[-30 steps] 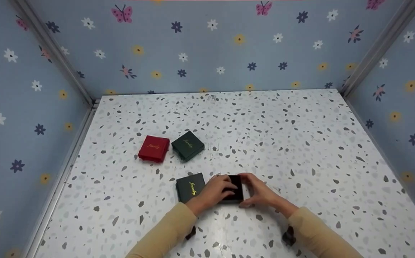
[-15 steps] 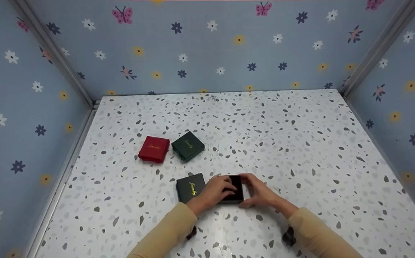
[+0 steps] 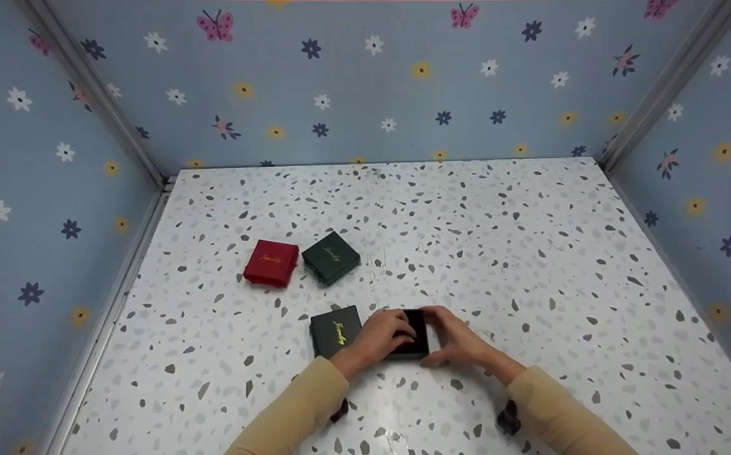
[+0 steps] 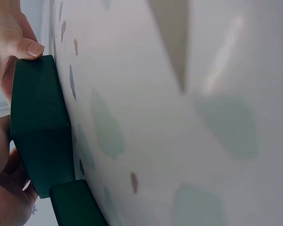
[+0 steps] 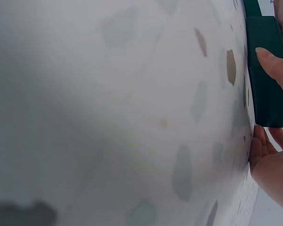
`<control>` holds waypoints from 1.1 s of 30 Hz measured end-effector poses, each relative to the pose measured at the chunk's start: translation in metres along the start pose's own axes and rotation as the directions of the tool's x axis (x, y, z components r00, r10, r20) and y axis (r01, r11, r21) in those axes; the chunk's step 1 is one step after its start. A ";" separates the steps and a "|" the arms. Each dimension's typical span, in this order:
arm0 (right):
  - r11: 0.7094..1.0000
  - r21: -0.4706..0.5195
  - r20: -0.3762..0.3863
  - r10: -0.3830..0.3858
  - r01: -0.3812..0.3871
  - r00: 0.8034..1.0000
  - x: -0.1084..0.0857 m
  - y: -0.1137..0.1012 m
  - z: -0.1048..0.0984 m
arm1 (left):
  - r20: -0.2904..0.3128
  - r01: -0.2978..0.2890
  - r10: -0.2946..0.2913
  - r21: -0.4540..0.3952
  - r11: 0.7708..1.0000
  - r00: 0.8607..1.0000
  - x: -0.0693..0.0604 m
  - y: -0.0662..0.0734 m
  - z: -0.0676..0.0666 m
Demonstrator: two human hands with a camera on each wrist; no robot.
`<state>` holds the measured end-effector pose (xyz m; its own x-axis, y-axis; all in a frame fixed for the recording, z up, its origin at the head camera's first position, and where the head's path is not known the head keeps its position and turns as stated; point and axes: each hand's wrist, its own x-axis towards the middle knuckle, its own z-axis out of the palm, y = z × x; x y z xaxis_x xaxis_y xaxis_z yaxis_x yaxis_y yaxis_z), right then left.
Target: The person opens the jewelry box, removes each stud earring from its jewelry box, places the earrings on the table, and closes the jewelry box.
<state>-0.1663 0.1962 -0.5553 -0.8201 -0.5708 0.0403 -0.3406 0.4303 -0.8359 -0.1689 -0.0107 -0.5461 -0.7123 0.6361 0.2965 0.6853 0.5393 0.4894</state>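
Note:
A dark green jewelry box (image 3: 420, 347) with a black interior lies between both hands, its top uncovered. Over its left part is my left hand (image 3: 381, 338), with curled fingers reaching into the black interior. In the right wrist view a thumb (image 5: 273, 66) lies against the box's near wall. My right hand (image 3: 460, 341) grips the box's right end, fingers at the far corner and thumb at the near one. The left wrist view shows the right thumb (image 4: 34, 49) on the corner. Close by on the left lies a dark green piece with gold "Jewelry" lettering (image 3: 333, 328), partly covered by the left hand.
Farther back on the speckled white table (image 3: 498, 240) sit a red jewelry box (image 3: 270, 262) and another green jewelry box (image 3: 332, 258), both closed. Flower-patterned blue walls (image 3: 365, 82) stand at the back and both sides. Black devices (image 3: 509, 417) hang at the wrists.
The left fingers have drawn back very slightly inside the box. The right hand and the boxes keep their places.

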 end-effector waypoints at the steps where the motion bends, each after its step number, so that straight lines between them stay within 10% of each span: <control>1: 1.000 0.001 0.000 0.002 -0.002 1.000 0.000 0.000 0.000 | -0.001 0.002 -0.002 0.000 1.000 1.000 0.000 0.000 0.000; 33: 1.000 0.006 -0.004 -0.006 0.006 1.000 0.001 0.000 0.001 | 0.035 0.080 -0.082 0.053 0.995 0.996 0.007 0.009 -0.002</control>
<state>-0.1667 0.1954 -0.5556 -0.8199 -0.5706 0.0469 -0.3423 0.4228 -0.8391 -0.1681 -0.0027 -0.5375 -0.7605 0.6085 0.2266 0.6331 0.6172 0.4672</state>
